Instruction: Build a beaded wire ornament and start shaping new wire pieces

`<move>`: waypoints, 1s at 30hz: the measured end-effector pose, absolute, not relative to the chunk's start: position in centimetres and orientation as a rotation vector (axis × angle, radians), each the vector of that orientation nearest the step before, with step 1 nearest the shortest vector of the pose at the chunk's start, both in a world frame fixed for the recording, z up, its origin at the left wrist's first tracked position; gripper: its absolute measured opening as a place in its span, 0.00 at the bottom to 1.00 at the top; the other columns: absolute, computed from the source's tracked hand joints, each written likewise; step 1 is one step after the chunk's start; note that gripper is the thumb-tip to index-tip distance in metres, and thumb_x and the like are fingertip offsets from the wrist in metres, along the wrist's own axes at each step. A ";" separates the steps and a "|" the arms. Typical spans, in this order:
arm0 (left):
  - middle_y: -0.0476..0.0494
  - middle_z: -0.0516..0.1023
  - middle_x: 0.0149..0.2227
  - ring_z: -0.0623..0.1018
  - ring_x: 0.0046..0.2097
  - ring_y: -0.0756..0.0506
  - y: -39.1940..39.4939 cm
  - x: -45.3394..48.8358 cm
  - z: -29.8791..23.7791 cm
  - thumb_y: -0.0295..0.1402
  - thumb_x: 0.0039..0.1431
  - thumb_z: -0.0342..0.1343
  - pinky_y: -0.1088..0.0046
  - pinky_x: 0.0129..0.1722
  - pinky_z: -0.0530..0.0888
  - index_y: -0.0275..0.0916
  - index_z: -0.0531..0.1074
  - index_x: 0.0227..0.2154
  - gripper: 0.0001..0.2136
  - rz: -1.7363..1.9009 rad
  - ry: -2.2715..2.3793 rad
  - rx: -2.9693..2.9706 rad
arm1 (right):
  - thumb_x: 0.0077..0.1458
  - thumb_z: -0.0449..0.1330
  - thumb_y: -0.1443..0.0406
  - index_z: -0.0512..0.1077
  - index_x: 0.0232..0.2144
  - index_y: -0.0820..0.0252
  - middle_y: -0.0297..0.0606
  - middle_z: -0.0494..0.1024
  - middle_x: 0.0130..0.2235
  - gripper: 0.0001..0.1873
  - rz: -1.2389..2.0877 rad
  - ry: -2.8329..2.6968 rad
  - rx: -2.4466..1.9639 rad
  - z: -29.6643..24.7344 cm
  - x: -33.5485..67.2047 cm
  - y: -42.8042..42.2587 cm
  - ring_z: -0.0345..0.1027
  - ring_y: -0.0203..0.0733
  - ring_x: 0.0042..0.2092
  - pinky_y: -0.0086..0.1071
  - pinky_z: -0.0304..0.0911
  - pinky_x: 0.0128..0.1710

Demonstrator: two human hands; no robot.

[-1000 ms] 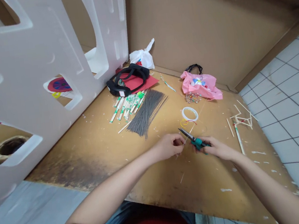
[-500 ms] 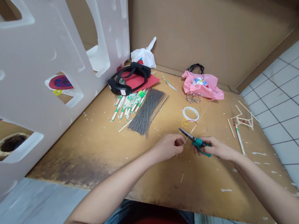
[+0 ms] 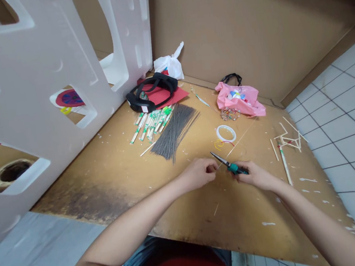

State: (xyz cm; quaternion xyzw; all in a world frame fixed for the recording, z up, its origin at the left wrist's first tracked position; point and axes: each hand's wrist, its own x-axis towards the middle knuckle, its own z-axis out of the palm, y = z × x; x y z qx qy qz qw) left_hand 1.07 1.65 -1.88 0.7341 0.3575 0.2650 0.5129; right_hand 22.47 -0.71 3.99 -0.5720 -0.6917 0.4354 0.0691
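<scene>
A worn brown worktop, speckled with white flecks, carries a fan of grey wires beside green-and-white sticks at its far left. Behind them lie a black headset on red paper. To the right sit a tape roll, a pink bag and loose wooden sticks.

The right hand has squeezed the pliers shut; their green handles were spread earlier.
</scene>
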 end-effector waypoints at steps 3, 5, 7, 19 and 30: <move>0.50 0.73 0.25 0.69 0.27 0.52 1.8 1.0 -2.0 0.28 0.46 0.49 0.79 0.25 0.62 0.36 0.73 0.32 0.11 0.627 0.850 1.771 | 0.43 0.53 0.67 0.68 0.28 0.62 0.31 0.66 0.25 0.08 1.248 -2.114 -1.749 3.8 22.5 -0.7 0.56 0.35 0.28 0.29 0.53 0.28; 0.50 0.73 0.25 0.69 0.27 0.52 1.8 1.0 -2.0 0.28 0.46 0.49 0.79 0.26 0.62 0.36 0.73 0.32 0.11 0.631 0.843 1.773 | 0.43 0.52 0.68 0.68 0.28 0.62 0.30 0.64 0.25 0.08 1.210 -2.145 -1.760 3.7 22.6 -0.8 0.55 0.34 0.28 0.29 0.52 0.28; 0.51 0.73 0.25 0.69 0.27 0.52 1.8 1.0 -2.0 0.27 0.45 0.49 0.79 0.26 0.62 0.36 0.73 0.31 0.10 0.635 0.834 1.770 | 0.42 0.51 0.69 0.67 0.28 0.62 0.30 0.63 0.25 0.07 1.165 -2.189 -1.769 3.5 22.6 -0.8 0.54 0.34 0.27 0.28 0.51 0.27; 0.55 0.67 0.17 0.68 0.19 0.54 2.1 1.4 -2.4 0.24 0.44 0.50 0.81 0.20 0.65 0.34 0.68 0.27 0.05 0.459 0.736 1.449 | 0.40 0.51 0.68 0.62 0.24 0.60 0.29 0.60 0.23 0.04 1.030 -2.289 -1.802 2.6 22.7 -0.1 0.52 0.33 0.26 0.28 0.49 0.26; 0.51 0.73 0.24 0.75 0.27 0.53 3.3 -0.3 0.3 0.33 0.44 0.62 0.75 0.32 0.72 0.33 0.67 0.28 0.12 0.809 0.664 1.084 | 0.41 0.56 0.67 0.67 0.28 0.59 0.34 0.68 0.26 0.07 0.820 -2.501 -1.904 2.9 23.1 -1.4 0.56 0.35 0.25 0.29 0.47 0.25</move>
